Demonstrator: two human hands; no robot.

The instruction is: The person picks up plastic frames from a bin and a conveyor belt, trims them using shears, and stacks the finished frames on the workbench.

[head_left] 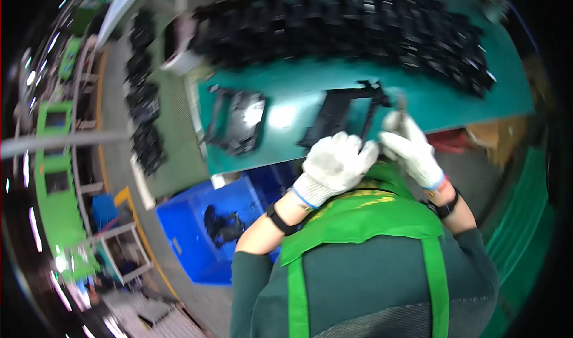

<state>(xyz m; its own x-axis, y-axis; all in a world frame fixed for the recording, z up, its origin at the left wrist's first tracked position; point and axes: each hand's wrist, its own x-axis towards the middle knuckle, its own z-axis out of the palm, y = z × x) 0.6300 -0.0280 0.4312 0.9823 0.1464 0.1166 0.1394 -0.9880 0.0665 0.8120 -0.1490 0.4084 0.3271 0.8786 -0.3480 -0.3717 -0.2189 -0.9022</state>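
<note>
A black plastic frame [335, 112] with an open window lies on the green table [286, 78] in front of me. My left hand [335, 162], in a white knit glove, is at its near edge, fingers loosely extended and thumb apart. Whether it touches the frame I cannot tell. My right hand [412, 150], gloved too, is closed just right of the frame. A thin, brownish-grey upright piece [401, 103] sticks up from its fingers, too blurred to name. A second black plastic frame [237, 120] lies farther left on the table.
Stacked black plastic parts [334, 24] line the table's far side. A blue bin [200, 233] holding a black part [224, 226] stands below the table's left front edge. More black parts [143, 99] line a surface at left. A brown carton [504, 140] is at right.
</note>
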